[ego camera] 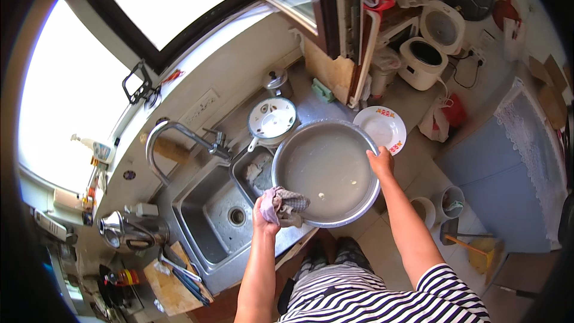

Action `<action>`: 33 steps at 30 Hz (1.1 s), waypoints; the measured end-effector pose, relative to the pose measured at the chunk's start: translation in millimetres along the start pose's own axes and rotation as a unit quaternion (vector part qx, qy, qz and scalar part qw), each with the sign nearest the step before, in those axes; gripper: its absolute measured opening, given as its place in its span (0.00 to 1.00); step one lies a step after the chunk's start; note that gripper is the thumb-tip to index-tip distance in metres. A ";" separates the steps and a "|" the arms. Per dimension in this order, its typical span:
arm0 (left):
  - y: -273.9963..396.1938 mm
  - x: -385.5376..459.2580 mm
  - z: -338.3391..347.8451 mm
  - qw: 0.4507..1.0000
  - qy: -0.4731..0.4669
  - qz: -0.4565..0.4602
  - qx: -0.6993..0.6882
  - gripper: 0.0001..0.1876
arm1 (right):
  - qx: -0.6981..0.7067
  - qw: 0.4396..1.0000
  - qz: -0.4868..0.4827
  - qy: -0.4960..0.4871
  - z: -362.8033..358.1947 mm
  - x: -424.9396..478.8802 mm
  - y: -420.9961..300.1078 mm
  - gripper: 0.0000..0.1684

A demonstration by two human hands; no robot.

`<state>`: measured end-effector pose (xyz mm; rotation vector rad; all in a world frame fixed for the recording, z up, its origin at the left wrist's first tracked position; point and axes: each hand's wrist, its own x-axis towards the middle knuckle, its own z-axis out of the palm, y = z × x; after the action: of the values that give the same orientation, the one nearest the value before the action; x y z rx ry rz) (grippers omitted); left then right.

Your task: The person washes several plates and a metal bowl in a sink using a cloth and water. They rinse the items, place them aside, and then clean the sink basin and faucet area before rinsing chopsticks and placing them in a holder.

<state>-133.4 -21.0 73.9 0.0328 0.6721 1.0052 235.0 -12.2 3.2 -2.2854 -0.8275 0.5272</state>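
Observation:
A wide metal basin (332, 166) holds cloudy greyish water with a few pale bits floating in it. My right hand (381, 162) grips the basin's rim on the right side. In my left hand (264, 217) is a bunched wet-looking cloth (284, 204), lilac and grey checked, held against the basin's lower left edge. The basin covers part of the smaller sink bowl (255, 168), where a pale crumpled thing lies. Left of it, the larger stainless steel sink bowl (215, 215) shows its drain, under a curved chrome faucet (168, 128).
A patterned enamel pan (272, 117) and a lidded metal pot (277, 81) stand behind the basin. A floral plate (381, 130) sits to its right. An open rice cooker (423, 63) is farther back. A cutting board with knives (179, 278) lies left. Bins (452, 202) stand on the floor.

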 end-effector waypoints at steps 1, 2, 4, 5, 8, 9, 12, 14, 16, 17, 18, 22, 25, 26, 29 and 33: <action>3.3 0.3 3.5 1.000 -0.005 -0.002 0.008 0.22 | -0.005 1.000 0.021 0.011 -1.3 -3.5 -8.1 0.21; 6.0 6.6 0.9 0.999 -0.038 -0.022 0.019 0.23 | -0.008 0.999 0.030 0.009 -5.7 -7.1 -14.9 0.21; 11.1 9.2 2.3 0.998 -0.031 -0.038 0.034 0.23 | -0.003 0.999 0.037 0.015 -11.1 -14.5 -24.1 0.21; 9.8 8.1 10.8 0.998 -0.026 -0.039 0.045 0.23 | 0.002 0.999 0.037 0.027 -11.6 -14.9 -21.1 0.21; 16.0 0.8 11.3 0.997 -0.013 -0.039 0.062 0.23 | 0.015 0.998 0.033 0.053 -0.5 -22.0 -12.3 0.20; 11.6 -2.0 16.5 0.997 -0.005 -0.036 0.067 0.23 | 0.009 0.997 0.034 0.064 -4.3 -24.2 -3.2 0.19; 8.2 -5.0 21.9 0.993 -0.028 -0.060 0.093 0.21 | 0.053 0.992 0.045 0.105 -21.2 -36.0 10.9 0.19; 9.7 -5.8 26.5 0.992 -0.035 -0.054 0.108 0.21 | 0.096 0.985 0.059 0.130 -40.6 -51.8 9.3 0.18; -0.9 -23.1 56.7 0.988 -0.054 -0.071 0.123 0.21 | 0.115 0.978 0.087 0.152 -64.8 -64.0 25.4 0.18; -7.1 -32.8 70.8 0.985 -0.070 -0.087 0.132 0.21 | 0.123 0.974 0.101 0.159 -74.4 -71.4 36.0 0.18; -9.5 -31.2 64.6 0.979 -0.097 -0.110 0.139 0.21 | 0.133 0.971 0.115 0.160 -84.1 -80.2 46.0 0.18; -46.6 -47.1 77.4 0.962 -0.101 -0.160 0.197 0.22 | 0.140 0.959 0.158 0.187 -129.9 -111.0 92.3 0.18; -93.1 -52.1 77.5 0.928 -0.092 -0.242 0.268 0.23 | 0.131 0.949 0.183 0.219 -163.1 -132.7 144.6 0.18; -109.9 -47.8 66.9 0.919 -0.077 -0.278 0.268 0.24 | 0.134 0.946 0.182 0.232 -170.4 -138.8 165.4 0.18; -168.5 -50.0 57.2 0.885 -0.022 -0.317 0.340 0.21 | 0.077 0.944 0.193 0.256 -189.6 -159.7 229.7 0.18; -250.4 -14.3 -16.8 0.807 -0.022 -0.474 0.352 0.18 | 0.011 0.937 0.201 0.284 -199.8 -184.5 321.5 0.18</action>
<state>44.8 -175.3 -13.5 0.3382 0.8531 -0.2488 347.0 -414.9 -47.7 -2.4031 -0.0681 0.0231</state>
